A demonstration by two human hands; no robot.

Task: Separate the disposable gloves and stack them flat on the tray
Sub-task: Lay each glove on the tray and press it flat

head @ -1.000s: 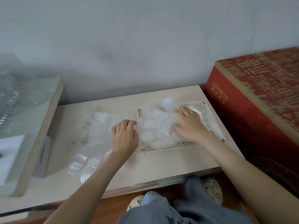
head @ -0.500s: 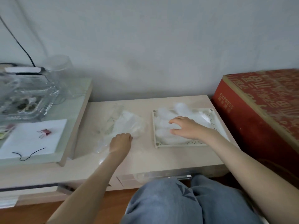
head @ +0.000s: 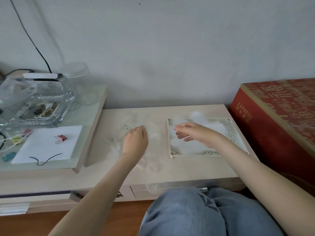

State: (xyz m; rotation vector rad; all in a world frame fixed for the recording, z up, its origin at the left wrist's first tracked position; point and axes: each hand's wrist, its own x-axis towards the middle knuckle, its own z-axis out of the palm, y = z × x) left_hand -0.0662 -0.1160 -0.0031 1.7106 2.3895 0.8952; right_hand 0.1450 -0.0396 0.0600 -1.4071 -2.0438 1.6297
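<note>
A cream perforated tray (head: 192, 155) sits on the right half of the low beige table (head: 196, 169). A stack of clear disposable gloves (head: 221, 132) lies in it. My right hand (head: 196, 135) hovers over the tray's left part with its fingers straight, pointing left and holding nothing. To the left of the tray a loose heap of clear gloves (head: 153, 135) spreads over the table. My left hand (head: 135, 142) rests on this heap, its fingers curled down into the thin film at the far side. Blur hides exactly how many gloves it grips.
A red carton (head: 272, 126) stands against the table's right end. On the left, a raised glass-topped shelf (head: 81, 150) carries a glass dish (head: 34, 108), a clear jar (head: 76, 79), white paper with a pink binder clip (head: 61, 137) and cables. My knees in jeans (head: 196, 213) are below the table's front edge.
My right hand has lifted off the stack in the tray and stretched its fingers to the left. My left hand has moved farther up over the loose heap.
</note>
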